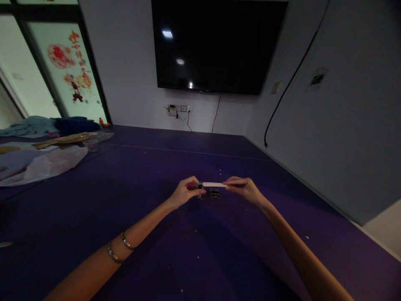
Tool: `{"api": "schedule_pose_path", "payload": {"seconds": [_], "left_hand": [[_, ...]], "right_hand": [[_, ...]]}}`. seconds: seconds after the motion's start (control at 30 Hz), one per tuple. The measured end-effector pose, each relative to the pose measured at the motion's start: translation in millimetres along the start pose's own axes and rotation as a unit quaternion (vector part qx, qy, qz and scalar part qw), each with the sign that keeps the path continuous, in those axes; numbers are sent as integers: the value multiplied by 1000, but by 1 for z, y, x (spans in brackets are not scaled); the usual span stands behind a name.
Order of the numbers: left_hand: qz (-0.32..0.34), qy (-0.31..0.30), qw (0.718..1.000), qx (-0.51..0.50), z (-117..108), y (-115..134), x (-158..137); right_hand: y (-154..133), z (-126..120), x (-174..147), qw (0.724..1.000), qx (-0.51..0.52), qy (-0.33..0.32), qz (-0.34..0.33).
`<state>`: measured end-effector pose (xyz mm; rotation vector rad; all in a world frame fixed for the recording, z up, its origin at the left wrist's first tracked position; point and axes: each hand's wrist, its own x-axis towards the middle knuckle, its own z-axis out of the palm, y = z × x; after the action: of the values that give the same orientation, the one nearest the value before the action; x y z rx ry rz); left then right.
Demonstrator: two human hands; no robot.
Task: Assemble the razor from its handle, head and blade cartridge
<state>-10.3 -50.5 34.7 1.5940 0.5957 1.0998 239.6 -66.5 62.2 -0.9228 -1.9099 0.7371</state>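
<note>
Above the purple surface, my right hand (242, 188) pinches the right end of a thin white flat strip (213, 184). At the strip's left end, my left hand (187, 191) closes its fingers on a small dark and silvery piece (199, 185), whose kind is too small to make out. That piece touches or lies very close to the strip. Just below the strip, a small dark square object (214, 193) with light markings rests on the surface. Two bracelets ring my left forearm.
Purple flat surface (140, 234) spreads around, with small white scraps on it. Clear plastic sheeting (62, 165), cardboard and dark blue cloth (77, 124) lie at the left. A black cable (290, 83) hangs along the right wall. A television (219, 46) is mounted ahead.
</note>
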Motion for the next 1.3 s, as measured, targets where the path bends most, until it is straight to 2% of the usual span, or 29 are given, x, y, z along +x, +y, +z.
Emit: {"api": "schedule_pose_path", "payload": {"seconds": [0.17,0.3,0.4,0.47,0.57,0.73,0.9,1.07,1.3], "left_hand": [[5,-7,1000,1,-1,2,-1],[6,33,999,-11,1,0,0],[-9,71,997,-4,5,-4,0],[-26,89,996,15,8,-7,0],[-38,120,992,25,10,-12,-1],[-43,158,986,17,9,-18,1],[-49,154,987,-3,7,-22,2],[-10,116,993,17,8,-27,3],[33,104,994,29,9,-25,3]], "right_hand": [[6,2,1,999,-8,46,23],[9,7,3,986,73,126,83],[2,16,4,954,196,186,131],[-7,24,4,918,302,198,166],[-19,40,2,857,428,186,218],[-34,69,-6,797,539,116,246],[-46,90,-19,719,625,46,299],[-48,105,-26,695,646,37,312],[-53,120,-39,671,663,7,333]]}}
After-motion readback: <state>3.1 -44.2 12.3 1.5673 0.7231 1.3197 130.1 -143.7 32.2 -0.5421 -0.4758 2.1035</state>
